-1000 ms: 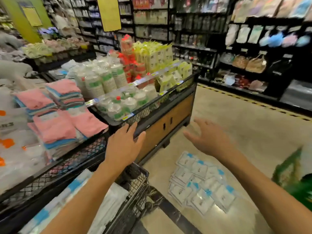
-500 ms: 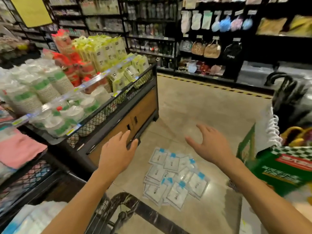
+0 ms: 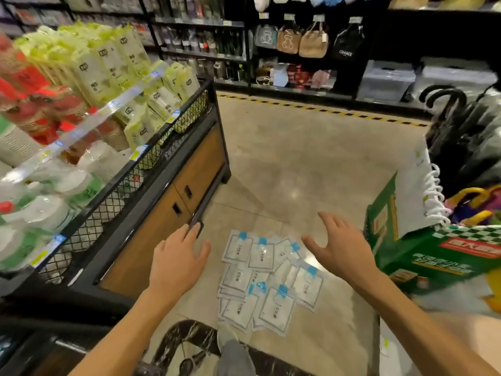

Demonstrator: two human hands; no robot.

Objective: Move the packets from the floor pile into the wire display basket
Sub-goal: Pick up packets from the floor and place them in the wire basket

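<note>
Packets [image 3: 267, 278] lie flat, blue tops pointing away.

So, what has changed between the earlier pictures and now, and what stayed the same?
The view swung right and down, from the display shelves toward the floor. The left hand left the wire basket's rim and now hangs over the floor beside the packets. The right hand dropped closer above them. Unchanged: both hands open and holding nothing, the pile untouched on the floor.

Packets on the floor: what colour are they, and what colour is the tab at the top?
The packets are white with a blue top tab, seen in the head view.
</note>
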